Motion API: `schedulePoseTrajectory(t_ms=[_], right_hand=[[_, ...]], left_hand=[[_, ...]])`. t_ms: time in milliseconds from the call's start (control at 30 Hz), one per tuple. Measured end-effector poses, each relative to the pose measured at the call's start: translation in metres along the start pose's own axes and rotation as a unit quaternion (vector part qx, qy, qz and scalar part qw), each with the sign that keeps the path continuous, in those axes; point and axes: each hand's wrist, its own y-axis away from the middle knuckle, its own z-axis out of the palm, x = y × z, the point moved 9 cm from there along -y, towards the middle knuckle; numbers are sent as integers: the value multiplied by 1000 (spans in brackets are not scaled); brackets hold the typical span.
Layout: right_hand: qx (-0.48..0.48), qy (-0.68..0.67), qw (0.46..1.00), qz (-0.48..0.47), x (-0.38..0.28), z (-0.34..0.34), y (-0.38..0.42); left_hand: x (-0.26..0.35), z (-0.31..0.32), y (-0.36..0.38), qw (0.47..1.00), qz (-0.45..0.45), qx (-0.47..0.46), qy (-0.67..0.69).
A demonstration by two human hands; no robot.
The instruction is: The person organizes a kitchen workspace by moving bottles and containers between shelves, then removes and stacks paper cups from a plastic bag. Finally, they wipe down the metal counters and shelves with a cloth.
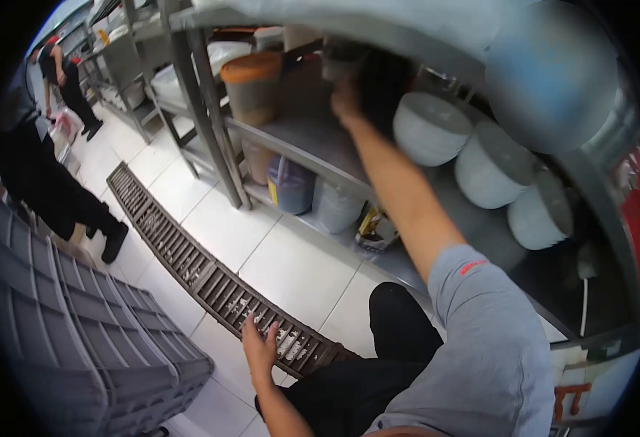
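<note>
My right arm stretches over the metal shelf point(302, 120), and my right hand point(345, 104) is at a blurred grey container point(342, 60) near the back. Its fingers are smeared, so their grip does not show. Left of it stands a clear tub with an orange lid point(251, 91). Stacked white bowls point(431, 130) sit to the right of my forearm. Low over the floor drain, my left hand point(260, 346) is held with fingers apart and nothing in it.
Grey plastic crates point(94, 313) stand at the lower left. A slotted drain point(189, 258) crosses the tiled floor. Two people in dark clothes point(43, 171) point(72, 87) are at the left. Below the shelf are a bluish jug point(291, 188) and a white container point(334, 207).
</note>
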Motion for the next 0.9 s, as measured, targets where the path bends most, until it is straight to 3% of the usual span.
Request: schedulePoseTrajectory(t_ms=[33,67,100,133,167,200,233,300,333,367,433,467,500,533,567,600,667,700,733,833,900], right_hand=[[-120,-69,981,139,-36,-24,25],[-97,-153,977,110,-75,-49,53],[-218,-279,915,195,-97,-57,85],[-308,-176,933,59,-148,-85,117],[-358,-86,925,-92,-198,-118,153],[-373,-287,881,-50,-213,-145,194],[-480,-295,826,-7,-259,-203,216],[-701,-312,628,-128,-315,-298,253],[-613,-456,629,-140,-340,-354,225],[-672,-400,617,-82,-347,-388,198],[-649,-342,680,7,-331,-434,116],[-616,-283,735,2,-323,-457,55],[-522,-264,811,-26,-326,-490,-19],[-468,-250,847,36,-317,-519,-81],[-379,-189,906,11,-299,-547,-134],[-310,-141,940,-5,-286,-576,-182],[-201,-62,977,-45,-283,-646,-269],[-187,-69,980,5,-265,-669,-301],[-121,-32,992,-28,-259,-701,-333],[6,84,994,-63,-232,-790,-405],[132,146,977,-88,-197,-850,-433]], left_hand=[[-29,13,1,999,15,29,7],[-53,17,7,998,37,56,17],[-59,28,20,996,-30,-17,-76],[-92,50,36,995,9,6,-97],[-52,45,63,997,27,-38,-68],[-40,54,83,994,27,-83,-69],[-46,71,102,972,31,-177,-152],[4,55,153,970,27,-210,-117],[35,38,173,968,34,-206,-137],[54,25,191,964,60,-218,-138],[80,-10,215,973,28,-177,-148],[77,-26,221,978,2,-140,-153],[93,-48,225,982,3,-101,-160],[111,-60,221,979,12,-105,-172],[146,-79,211,987,4,-95,-129],[184,-94,197,993,-4,-85,-85],[257,-102,157,992,70,-95,-41],[273,-96,127,990,107,-85,-31],[364,-117,116,985,169,-44,-2],[540,-119,56,965,251,-34,68],[689,-122,43,920,381,-25,84]])
